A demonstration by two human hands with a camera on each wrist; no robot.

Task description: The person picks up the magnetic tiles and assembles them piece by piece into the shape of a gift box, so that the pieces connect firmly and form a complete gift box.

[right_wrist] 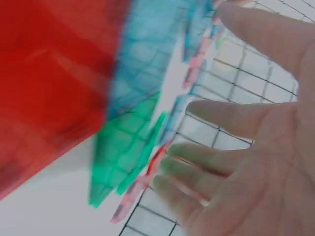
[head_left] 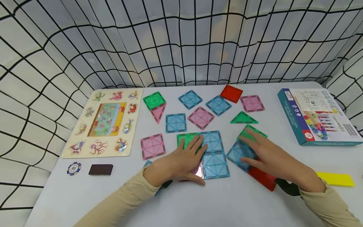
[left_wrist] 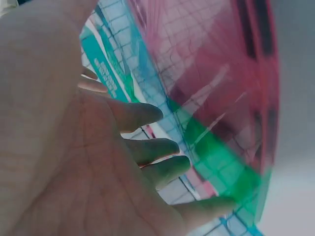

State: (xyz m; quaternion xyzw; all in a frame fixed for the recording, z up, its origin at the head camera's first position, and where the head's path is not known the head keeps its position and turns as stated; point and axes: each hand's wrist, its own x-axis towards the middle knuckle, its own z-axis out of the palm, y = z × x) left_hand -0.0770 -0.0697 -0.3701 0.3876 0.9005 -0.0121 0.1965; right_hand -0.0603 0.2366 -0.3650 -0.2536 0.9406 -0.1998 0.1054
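Observation:
My left hand (head_left: pixel 180 162) lies with spread fingers over a block of magnetic tiles: a green square (head_left: pixel 183 137), a pink tile mostly hidden by the palm, and two blue squares (head_left: pixel 216 165) on the right. In the left wrist view the fingers are extended close to the green tile (left_wrist: pixel 216 164) and pink tile (left_wrist: pixel 197 64). My right hand (head_left: pixel 265 154) hovers over or touches a second row, with a green tile (head_left: pixel 258 130), a blue square (head_left: pixel 236 155) and a red tile (head_left: pixel 263 178). Its fingers are extended in the right wrist view; contact is unclear.
Loose tiles lie behind the hands, including a pink square (head_left: pixel 201 118), a green triangle (head_left: pixel 244 118) and a red square (head_left: pixel 231 93). A puzzle board (head_left: pixel 136 126) is at left, a box (head_left: pixel 326 116) at right. Black netting surrounds the table.

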